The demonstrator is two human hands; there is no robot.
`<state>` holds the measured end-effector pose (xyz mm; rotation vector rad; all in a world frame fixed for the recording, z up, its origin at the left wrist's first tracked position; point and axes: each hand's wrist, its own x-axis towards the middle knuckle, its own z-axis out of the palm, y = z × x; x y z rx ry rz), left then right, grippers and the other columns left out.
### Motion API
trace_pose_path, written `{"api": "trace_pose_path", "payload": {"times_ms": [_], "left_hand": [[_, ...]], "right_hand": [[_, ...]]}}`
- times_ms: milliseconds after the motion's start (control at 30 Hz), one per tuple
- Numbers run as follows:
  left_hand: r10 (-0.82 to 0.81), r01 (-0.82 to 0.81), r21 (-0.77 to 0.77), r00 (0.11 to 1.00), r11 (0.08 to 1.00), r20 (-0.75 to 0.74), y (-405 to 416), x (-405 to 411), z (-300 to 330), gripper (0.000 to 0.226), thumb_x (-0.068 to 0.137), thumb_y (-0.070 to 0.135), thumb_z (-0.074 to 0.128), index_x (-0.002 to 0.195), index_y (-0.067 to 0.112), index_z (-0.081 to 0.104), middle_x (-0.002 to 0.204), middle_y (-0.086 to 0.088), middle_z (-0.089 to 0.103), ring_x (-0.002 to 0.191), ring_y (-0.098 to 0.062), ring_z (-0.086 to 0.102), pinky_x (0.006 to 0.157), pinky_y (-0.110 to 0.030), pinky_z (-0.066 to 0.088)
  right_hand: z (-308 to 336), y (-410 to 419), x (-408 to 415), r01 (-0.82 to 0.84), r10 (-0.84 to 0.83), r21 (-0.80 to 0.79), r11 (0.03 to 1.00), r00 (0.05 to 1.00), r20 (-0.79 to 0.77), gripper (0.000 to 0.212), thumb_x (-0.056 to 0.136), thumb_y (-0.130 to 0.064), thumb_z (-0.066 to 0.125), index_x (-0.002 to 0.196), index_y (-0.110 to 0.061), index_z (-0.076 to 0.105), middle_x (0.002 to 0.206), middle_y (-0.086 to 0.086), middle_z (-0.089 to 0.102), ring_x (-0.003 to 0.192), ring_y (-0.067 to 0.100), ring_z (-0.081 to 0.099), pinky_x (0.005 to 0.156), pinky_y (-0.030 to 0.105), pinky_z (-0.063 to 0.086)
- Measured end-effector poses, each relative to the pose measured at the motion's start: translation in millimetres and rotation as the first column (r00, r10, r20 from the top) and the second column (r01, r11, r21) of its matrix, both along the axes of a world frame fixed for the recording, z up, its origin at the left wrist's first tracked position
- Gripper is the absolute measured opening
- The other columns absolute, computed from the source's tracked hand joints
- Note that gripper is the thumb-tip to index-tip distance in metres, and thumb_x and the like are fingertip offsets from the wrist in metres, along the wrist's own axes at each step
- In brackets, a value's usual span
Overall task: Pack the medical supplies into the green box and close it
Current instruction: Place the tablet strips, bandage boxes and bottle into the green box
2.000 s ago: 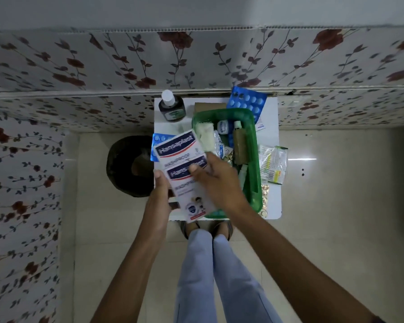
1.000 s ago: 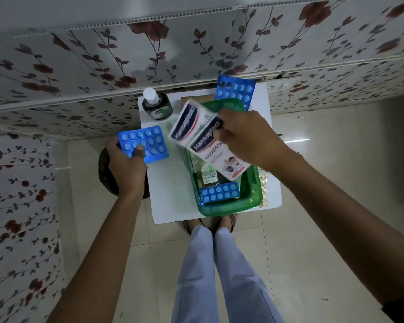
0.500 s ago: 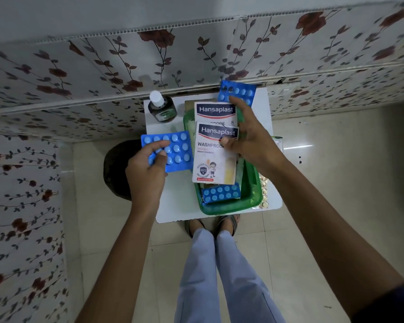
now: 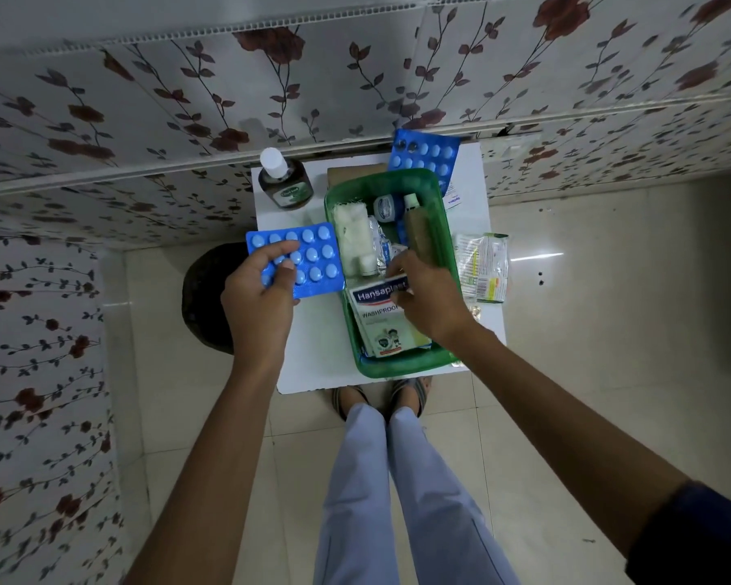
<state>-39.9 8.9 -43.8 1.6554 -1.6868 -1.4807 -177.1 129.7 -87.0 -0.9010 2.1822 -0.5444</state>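
Observation:
The green box (image 4: 397, 370) stands open on a small white table (image 4: 313, 365). My right hand (image 4: 429, 299) presses the Hansaplast plaster packs (image 4: 378, 320) flat into the near end of the box, fingers still on their top edge. My left hand (image 4: 262, 297) holds a blue pill blister (image 4: 313, 255) just left of the box, above the table. Farther in the box lie a white gauze roll (image 4: 351, 230), a small round tin (image 4: 384, 208) and a brown tube (image 4: 418, 230).
A dark bottle with a white cap (image 4: 283, 183) stands at the table's far left. Another blue blister (image 4: 429, 160) leans behind the box. A clear packet (image 4: 482, 266) lies right of the box. A dark round stool (image 4: 205, 297) sits left of the table. The patterned wall is close behind.
My right hand has lowered the Hansaplast packs from above the box into its near end, over the blue blister there. My left hand keeps its blister beside the box.

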Motion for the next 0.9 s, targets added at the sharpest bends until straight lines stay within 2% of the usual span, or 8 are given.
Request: {"api": "trace_pose_path", "payload": {"times_ms": [167, 233, 300, 400, 500, 600, 800, 900], "left_hand": [[0.015, -0.015, 0.007, 0.999, 1.000, -0.041, -2, -6, 2, 0.020, 0.087, 0.013, 0.054, 0.094, 0.025, 0.068, 0.089, 0.022, 0.060, 0.074, 0.007, 0.058, 0.059, -0.019, 0.048], [0.013, -0.012, 0.018, 0.997, 1.000, -0.075, -2, -11, 5, 0.019, 0.088, 0.013, 0.053, 0.095, 0.023, 0.067, 0.094, 0.022, 0.060, 0.086, 0.001, 0.060, 0.059, -0.020, 0.049], [0.004, 0.001, 0.039, 0.993, 0.999, -0.115, 2, -17, 6, 0.018, 0.089, 0.013, 0.051, 0.095, 0.022, 0.067, 0.095, 0.023, 0.060, 0.087, 0.004, 0.060, 0.057, -0.019, 0.049], [-0.046, 0.055, 0.054, 0.987, 0.997, -0.153, 10, -26, 7, 0.022, 0.090, 0.012, 0.051, 0.090, 0.028, 0.066, 0.095, 0.026, 0.060, 0.087, 0.006, 0.059, 0.059, -0.019, 0.049], [-0.121, 0.128, 0.041, 0.981, 0.991, -0.154, 18, -32, 4, 0.029, 0.087, 0.013, 0.054, 0.094, 0.040, 0.063, 0.101, 0.023, 0.059, 0.093, 0.002, 0.059, 0.074, -0.029, 0.050], [-0.214, 0.217, 0.010, 0.968, 0.976, -0.129, 27, -33, -4, 0.041, 0.081, 0.020, 0.058, 0.114, 0.043, 0.051, 0.117, 0.003, 0.062, 0.104, -0.010, 0.061, 0.088, -0.036, 0.052], [-0.074, 0.072, -0.018, 0.989, 0.997, -0.131, 23, -36, -4, 0.053, 0.077, 0.021, 0.058, 0.126, 0.033, 0.043, 0.126, -0.005, 0.058, 0.110, -0.016, 0.060, 0.096, -0.040, 0.051], [0.029, -0.036, -0.047, 0.990, 0.998, -0.137, 8, -32, 0, 0.053, 0.080, 0.018, 0.057, 0.129, 0.028, 0.042, 0.128, -0.001, 0.055, 0.113, -0.015, 0.057, 0.100, -0.044, 0.048]], "right_hand": [[3, 3, 3, -0.197, 0.174, -0.046, 0.979, 0.936, -0.307, 0.031, 0.073, 0.004, 0.061, 0.103, -0.004, 0.061, 0.104, 0.020, 0.062, 0.093, 0.040, 0.054, 0.078, 0.039, 0.049], [19, 6, -5, -0.135, 0.057, -0.196, 0.971, 0.931, -0.360, 0.026, 0.075, 0.004, 0.058, 0.100, -0.003, 0.063, 0.097, 0.019, 0.064, 0.090, 0.037, 0.054, 0.073, 0.034, 0.046], [27, 16, -25, 0.111, -0.199, -0.255, 0.961, 0.915, -0.351, 0.030, 0.078, 0.008, 0.052, 0.103, -0.004, 0.062, 0.100, 0.019, 0.065, 0.095, 0.035, 0.053, 0.075, 0.032, 0.041], [6, 41, -68, 0.474, -0.454, -0.003, 0.881, 0.842, -0.291, 0.044, 0.085, -0.005, 0.054, 0.128, -0.006, 0.045, 0.126, 0.020, 0.055, 0.116, 0.035, 0.047, 0.095, 0.035, 0.037], [-19, 49, -81, 0.474, -0.455, 0.292, 0.831, 0.880, -0.135, 0.074, 0.079, -0.027, 0.070, 0.135, -0.002, 0.029, 0.133, 0.025, 0.047, 0.122, 0.040, 0.044, 0.100, 0.042, 0.038], [-31, 47, -80, 0.474, -0.454, 0.298, 0.828, 0.880, -0.137, 0.078, 0.067, -0.031, 0.079, 0.126, 0.000, 0.037, 0.127, 0.024, 0.049, 0.117, 0.039, 0.046, 0.096, 0.042, 0.041], [-11, 44, -85, 0.634, -0.645, 0.199, 0.747, 0.764, -0.011, 0.045, 0.073, -0.015, 0.074, 0.108, -0.002, 0.049, 0.112, 0.016, 0.061, 0.099, 0.033, 0.061, 0.075, 0.036, 0.051], [34, 39, -79, 0.723, -0.727, -0.069, 0.687, 0.685, -0.059, 0.027, 0.081, -0.006, 0.063, 0.101, -0.007, 0.045, 0.103, 0.007, 0.058, 0.090, 0.022, 0.058, 0.067, 0.027, 0.051]]}}
